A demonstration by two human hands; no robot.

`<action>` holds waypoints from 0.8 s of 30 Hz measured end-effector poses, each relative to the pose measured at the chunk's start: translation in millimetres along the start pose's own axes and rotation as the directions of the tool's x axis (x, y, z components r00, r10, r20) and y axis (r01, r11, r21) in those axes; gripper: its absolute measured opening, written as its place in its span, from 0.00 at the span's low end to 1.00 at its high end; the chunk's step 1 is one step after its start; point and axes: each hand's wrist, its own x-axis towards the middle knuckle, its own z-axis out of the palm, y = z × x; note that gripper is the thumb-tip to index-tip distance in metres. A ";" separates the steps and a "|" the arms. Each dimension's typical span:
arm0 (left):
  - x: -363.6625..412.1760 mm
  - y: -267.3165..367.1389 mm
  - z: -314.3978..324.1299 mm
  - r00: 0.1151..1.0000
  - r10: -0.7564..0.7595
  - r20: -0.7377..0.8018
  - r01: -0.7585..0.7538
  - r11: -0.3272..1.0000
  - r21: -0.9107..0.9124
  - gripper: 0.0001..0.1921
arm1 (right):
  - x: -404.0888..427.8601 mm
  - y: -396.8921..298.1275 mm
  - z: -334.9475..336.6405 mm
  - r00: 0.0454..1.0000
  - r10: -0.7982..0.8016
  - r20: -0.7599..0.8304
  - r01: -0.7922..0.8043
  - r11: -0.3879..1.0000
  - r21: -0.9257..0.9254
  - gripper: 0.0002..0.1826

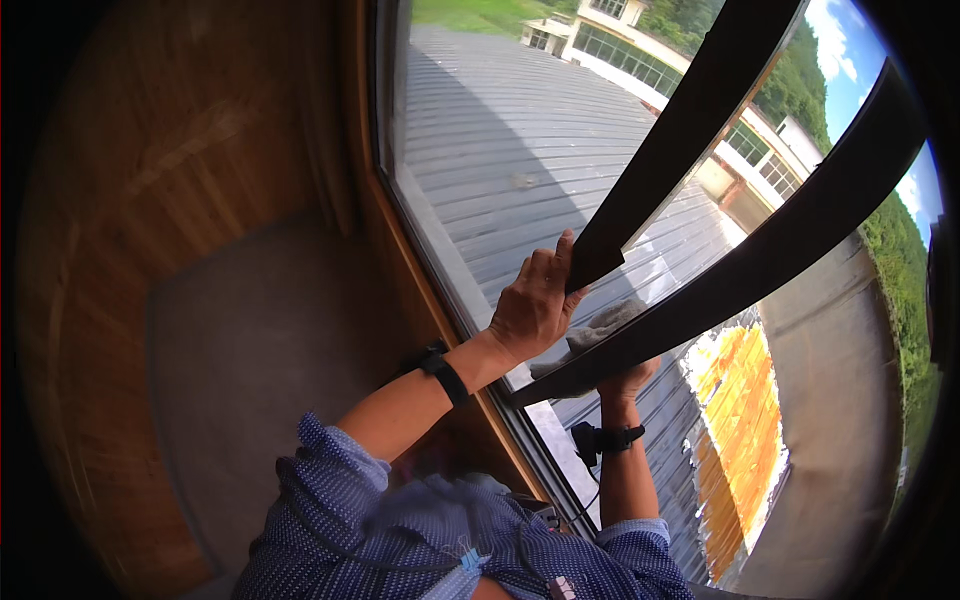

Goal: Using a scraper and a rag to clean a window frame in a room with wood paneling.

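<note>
My left hand point(534, 304) grips the lower end of a dark window sash frame point(645, 172), with fingers and thumb on either side of its edge. A second dark frame bar point(720, 300) runs diagonally to the right and meets the window track near my left forearm. My right hand point(630, 377) is on the outer side of this bar, which hides most of its fingers. A crumpled grey cloth point(611, 321) shows beside the bar, against the right hand and partly hidden. Both wrists wear black straps.
A wooden sill edge point(442, 307) and metal track run diagonally past my body. Wood panelling point(97, 360) and a grey floor point(262, 360) lie to the left. Outside are a corrugated metal roof point(480, 142), an orange patch point(742, 420) and buildings. A thin cable hangs near my right wrist.
</note>
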 end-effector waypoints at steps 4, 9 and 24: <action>2.7 1.4 -5.9 0.999 0.040 0.004 -0.040 0.999 -0.029 0.36 | 15.8 -2.0 33.7 0.960 -0.272 0.071 0.279 0.887 -0.368 0.10; 6.9 13.7 -12.3 0.999 -0.027 0.040 0.029 0.999 -0.043 0.32 | 25.3 12.7 76.4 0.978 -0.207 0.022 0.204 0.932 -0.299 0.04; 12.2 11.6 -11.3 0.994 -0.103 -0.034 0.099 0.989 -0.112 0.18 | 37.8 -13.5 111.5 0.999 0.036 -0.016 -0.034 0.991 0.126 0.12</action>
